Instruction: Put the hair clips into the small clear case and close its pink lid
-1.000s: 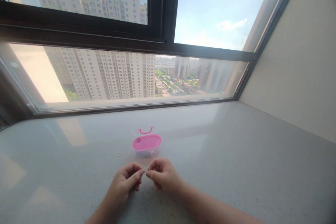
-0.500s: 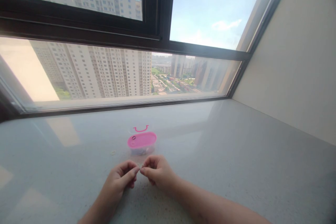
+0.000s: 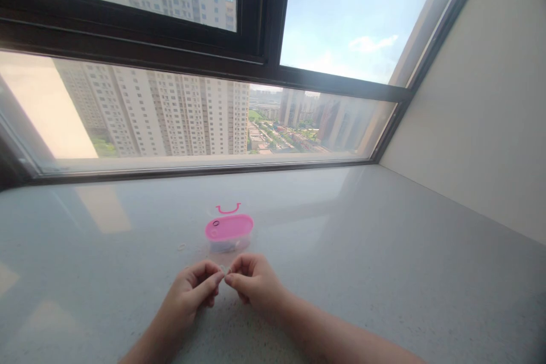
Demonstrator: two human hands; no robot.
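Note:
My left hand (image 3: 196, 287) and my right hand (image 3: 253, 281) meet fingertip to fingertip just above the pale speckled surface, each in a pinch. Between the tips shows part of a thin pale loop (image 3: 222, 268), like a small rubber band; the fingers hide most of it. Just beyond stands an oval see-through box with a pink lid (image 3: 234, 226). On that lid lies a small dark ring (image 3: 216, 223). A similar pale loop (image 3: 181, 247) rests on the surface to the left of the box.
Behind the box lies a pink curved handle-like strip (image 3: 229, 209). The speckled sill (image 3: 384, 273) runs back to a dark-framed window (image 3: 213, 173), with tall buildings outside. A plain wall (image 3: 482, 125) borders the right side.
The view has shifted slightly. Both hands keep their pinch close together, and a bit more of the pale loop shows between the fingertips.

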